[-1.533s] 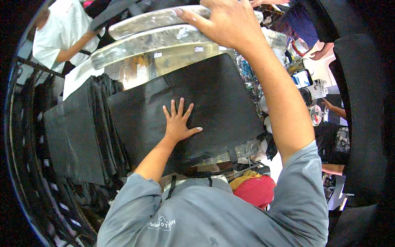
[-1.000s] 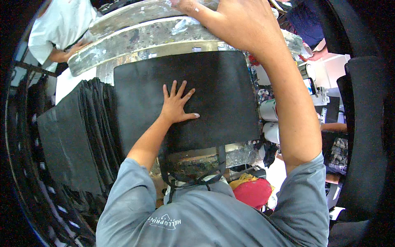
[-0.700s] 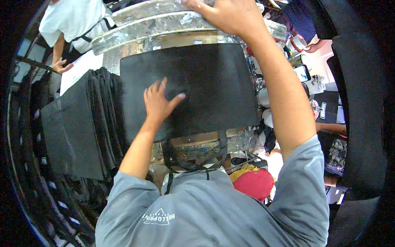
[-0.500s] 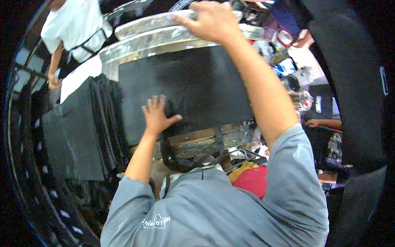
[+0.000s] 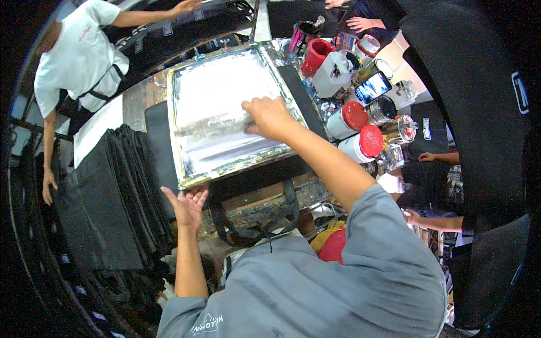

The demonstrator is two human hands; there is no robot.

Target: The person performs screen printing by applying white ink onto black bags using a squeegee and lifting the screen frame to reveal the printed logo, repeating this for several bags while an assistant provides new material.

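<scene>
A screen-printing frame [image 5: 230, 170] with a pale mesh lies flat over a black fabric bag [image 5: 156, 135], which sticks out beyond its edges. The bag's dark handles [image 5: 291, 200] hang over the near table edge. My right hand [image 5: 269, 118] is above the mesh with curled fingers; a blurred grey-brown streak runs left from it, and what it grips cannot be made out. Next to the frame's near left corner, my left hand [image 5: 190, 208] is open, palm up, fingertips at the frame's lower edge.
Left of the frame lies a thick stack of black bags [image 5: 104, 197]. Red-lidded jars [image 5: 355, 116], a white jug [image 5: 332, 74] and a phone [image 5: 373, 87] crowd the right side. A person in a white shirt [image 5: 84, 50] stands far left; other people's hands [image 5: 363, 24] show at right.
The printing frame, raised at the back before, now lies down over the bag. My right hand has come nearer, over the mesh. My left hand has left the bag and turned palm up.
</scene>
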